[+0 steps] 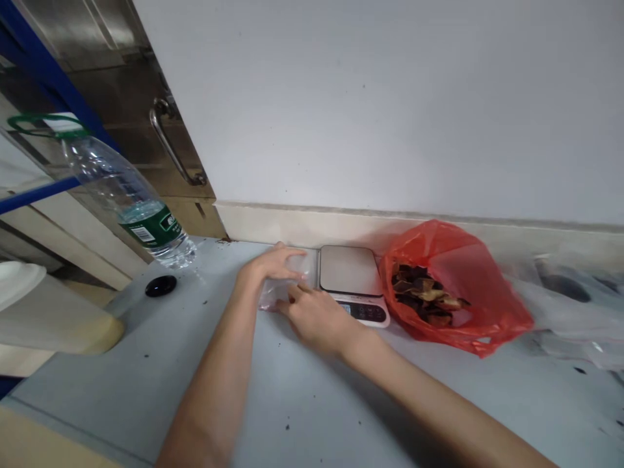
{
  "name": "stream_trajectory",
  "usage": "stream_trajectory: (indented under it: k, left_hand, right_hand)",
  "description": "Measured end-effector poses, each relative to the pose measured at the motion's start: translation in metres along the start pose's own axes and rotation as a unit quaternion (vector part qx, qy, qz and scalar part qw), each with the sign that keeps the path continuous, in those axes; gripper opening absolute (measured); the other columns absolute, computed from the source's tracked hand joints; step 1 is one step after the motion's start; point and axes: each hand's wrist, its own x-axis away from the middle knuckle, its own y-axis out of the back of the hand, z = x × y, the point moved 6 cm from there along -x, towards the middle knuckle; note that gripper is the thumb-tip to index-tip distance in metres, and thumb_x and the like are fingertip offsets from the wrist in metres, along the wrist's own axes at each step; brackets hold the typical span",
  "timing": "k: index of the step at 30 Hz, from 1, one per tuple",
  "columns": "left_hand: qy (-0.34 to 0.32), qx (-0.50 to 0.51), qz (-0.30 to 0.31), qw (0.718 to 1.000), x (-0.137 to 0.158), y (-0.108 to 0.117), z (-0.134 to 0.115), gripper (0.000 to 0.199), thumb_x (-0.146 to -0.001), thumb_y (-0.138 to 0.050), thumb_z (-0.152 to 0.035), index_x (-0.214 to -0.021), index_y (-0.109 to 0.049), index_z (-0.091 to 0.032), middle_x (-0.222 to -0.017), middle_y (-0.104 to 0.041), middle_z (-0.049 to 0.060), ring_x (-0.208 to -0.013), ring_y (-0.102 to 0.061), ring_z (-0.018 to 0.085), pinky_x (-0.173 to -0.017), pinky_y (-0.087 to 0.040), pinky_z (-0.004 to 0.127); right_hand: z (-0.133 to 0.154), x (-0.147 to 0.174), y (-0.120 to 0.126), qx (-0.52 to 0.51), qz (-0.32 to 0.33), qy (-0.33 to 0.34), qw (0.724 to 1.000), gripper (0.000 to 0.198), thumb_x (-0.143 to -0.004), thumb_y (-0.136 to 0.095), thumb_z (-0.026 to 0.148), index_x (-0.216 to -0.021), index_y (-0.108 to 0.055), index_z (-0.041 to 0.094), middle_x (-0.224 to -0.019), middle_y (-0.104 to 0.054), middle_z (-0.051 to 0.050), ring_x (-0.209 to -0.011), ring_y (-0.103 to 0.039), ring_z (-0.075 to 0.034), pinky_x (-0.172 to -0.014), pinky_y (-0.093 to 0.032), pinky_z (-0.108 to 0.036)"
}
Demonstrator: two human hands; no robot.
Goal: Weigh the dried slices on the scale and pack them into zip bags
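A clear plastic bag [303, 263] lies flat on the grey table, just left of a small digital scale [348, 270]. My left hand [273, 263] rests on the bag's far left part, its fingers stretched out and apart. Closer to the scale, my right hand [316, 315] has its fingers curled and pinched at the bag's near part; the exact grip is partly hidden. The scale's metal plate is bare, and its lit display shows beside my right wrist. Right of the scale, a red plastic bag [487, 286] stands open with dark brown dried pieces [426, 296] inside.
A large water bottle [146, 214] with a green label stands at the back left, near a black round lid [160, 286]. At the left edge is a translucent container [58, 318]. Clear plastic bags [575, 305] lie at the right. A white wall [390, 117] rises behind the table.
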Motion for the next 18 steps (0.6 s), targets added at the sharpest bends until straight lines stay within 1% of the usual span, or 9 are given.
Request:
stream_trajectory:
  k: [3,6,8,10,12,14,15,17,18]
  left_hand:
    - [0.018,-0.032,0.008,0.999,-0.001,-0.002,-0.003,0.093,-0.071,-0.080,-0.059,-0.156,-0.056,-0.029,-0.150,-0.056,0.015,-0.138,-0.058,0.040,-0.115,-0.044,0.045]
    - [0.019,-0.050,0.005,0.999,0.003,0.003,-0.010,0.099,-0.068,-0.081,-0.062,-0.158,-0.053,-0.030,-0.152,-0.057,0.016,-0.134,-0.060,0.043,-0.111,-0.048,0.049]
    - [0.005,-0.055,-0.006,0.998,0.007,0.010,-0.020,0.091,-0.076,-0.076,-0.057,-0.158,-0.052,-0.028,-0.149,-0.061,0.017,-0.132,-0.062,0.042,-0.109,-0.048,0.047]
    - [-0.013,-0.056,-0.025,0.998,0.012,0.018,-0.033,0.078,-0.087,-0.066,-0.048,-0.160,-0.050,-0.026,-0.146,-0.065,0.016,-0.130,-0.064,0.037,-0.109,-0.048,0.043]
    - [-0.049,-0.045,-0.073,0.995,0.018,0.027,-0.054,0.065,-0.092,-0.060,-0.043,-0.154,-0.058,-0.026,-0.131,-0.073,0.014,-0.119,-0.070,0.034,-0.101,-0.052,0.041]
    - [-0.139,-0.011,-0.122,0.983,0.025,0.033,-0.086,0.052,-0.094,-0.058,-0.040,-0.142,-0.069,-0.025,-0.116,-0.078,0.011,-0.107,-0.073,0.032,-0.094,-0.055,0.040]
    - [-0.186,0.008,-0.142,0.972,0.029,0.034,-0.103,0.047,-0.094,-0.058,-0.039,-0.136,-0.073,-0.026,-0.110,-0.080,0.009,-0.102,-0.074,0.030,-0.090,-0.056,0.038]
    - [-0.276,0.045,-0.158,0.947,0.037,0.031,-0.138,0.038,-0.093,-0.059,-0.032,-0.126,-0.078,-0.029,-0.109,-0.082,0.005,-0.096,-0.074,0.025,-0.088,-0.057,0.036]
    - [-0.311,0.062,-0.156,0.936,0.040,0.027,-0.153,0.036,-0.093,-0.058,-0.028,-0.122,-0.079,-0.030,-0.111,-0.082,0.004,-0.095,-0.074,0.024,-0.087,-0.058,0.035]
  right_hand:
    - [0.001,0.015,0.005,-0.036,0.031,0.028,0.998,0.036,-0.096,-0.056,0.005,-0.124,-0.078,0.008,-0.130,-0.074,-0.024,-0.125,-0.069,-0.037,-0.101,-0.058,-0.048]
    - [-0.006,0.047,0.028,-0.161,0.054,0.090,0.981,0.034,-0.092,-0.073,0.017,-0.126,-0.079,0.018,-0.131,-0.078,-0.012,-0.118,-0.074,-0.029,-0.100,-0.059,-0.038]
    - [-0.029,0.076,0.060,-0.228,-0.040,0.075,0.970,0.035,-0.096,-0.068,0.019,-0.130,-0.077,0.023,-0.133,-0.078,-0.007,-0.119,-0.073,-0.023,-0.100,-0.057,-0.033]
    - [-0.065,0.110,0.089,-0.244,-0.128,0.014,0.961,0.030,-0.099,-0.060,0.027,-0.120,-0.080,0.023,-0.118,-0.083,-0.006,-0.100,-0.078,-0.021,-0.090,-0.060,-0.034]
    - [-0.112,0.148,0.111,-0.212,-0.225,-0.104,0.945,0.032,-0.094,-0.061,0.038,-0.116,-0.080,0.023,-0.111,-0.083,-0.008,-0.093,-0.078,-0.024,-0.081,-0.061,-0.036]
    - [-0.161,0.188,0.118,-0.177,-0.286,-0.254,0.907,0.030,-0.088,-0.064,0.038,-0.109,-0.079,0.023,-0.097,-0.083,-0.008,-0.080,-0.077,-0.026,-0.071,-0.061,-0.039]
    - [-0.183,0.207,0.116,-0.157,-0.298,-0.316,0.887,0.023,-0.083,-0.067,0.036,-0.099,-0.078,0.024,-0.087,-0.082,-0.007,-0.071,-0.075,-0.026,-0.065,-0.060,-0.039]
    - [-0.217,0.233,0.102,-0.146,-0.260,-0.399,0.867,0.009,-0.078,-0.070,0.035,-0.077,-0.072,0.026,-0.074,-0.079,-0.006,-0.062,-0.072,-0.027,-0.058,-0.058,-0.040]
    - [-0.230,0.242,0.093,-0.142,-0.235,-0.423,0.864,0.011,-0.075,-0.073,0.035,-0.070,-0.069,0.026,-0.070,-0.078,-0.007,-0.060,-0.072,-0.028,-0.056,-0.057,-0.040]
